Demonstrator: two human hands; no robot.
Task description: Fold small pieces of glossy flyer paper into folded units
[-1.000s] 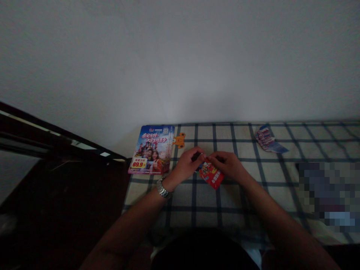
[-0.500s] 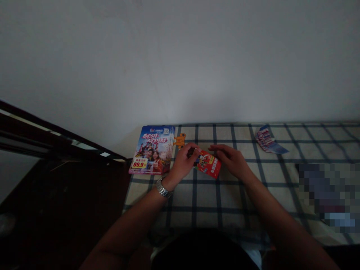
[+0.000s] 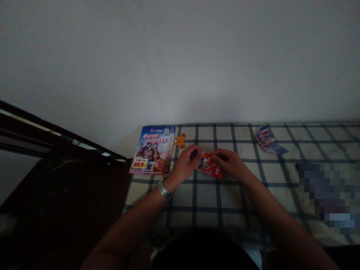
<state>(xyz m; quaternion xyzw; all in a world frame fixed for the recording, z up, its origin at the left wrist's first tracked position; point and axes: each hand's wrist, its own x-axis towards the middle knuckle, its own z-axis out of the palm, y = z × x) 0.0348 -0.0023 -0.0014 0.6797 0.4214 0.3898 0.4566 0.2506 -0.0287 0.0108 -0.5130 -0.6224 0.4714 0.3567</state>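
A small red printed leaflet [image 3: 211,168] is held just above the checked cloth [image 3: 225,195], between both hands. My left hand [image 3: 187,163], with a metal watch at the wrist, pinches its left edge. My right hand [image 3: 229,165] has its fingers closed on the top right part of the leaflet. Just left of my left hand lies a stack of blue and pink flyers [image 3: 153,150] with a yellow price tag. A small orange paper figure [image 3: 180,140] lies beside that stack.
A folded blue and white leaflet [image 3: 267,140] lies at the far right near the wall. A dark wooden frame [image 3: 56,142] borders the cloth on the left. A blurred patch covers the right side of the cloth.
Half a second ago my right hand had let go of the red leaflet, held only by the left; now both hands grip it again, lower on the cloth.
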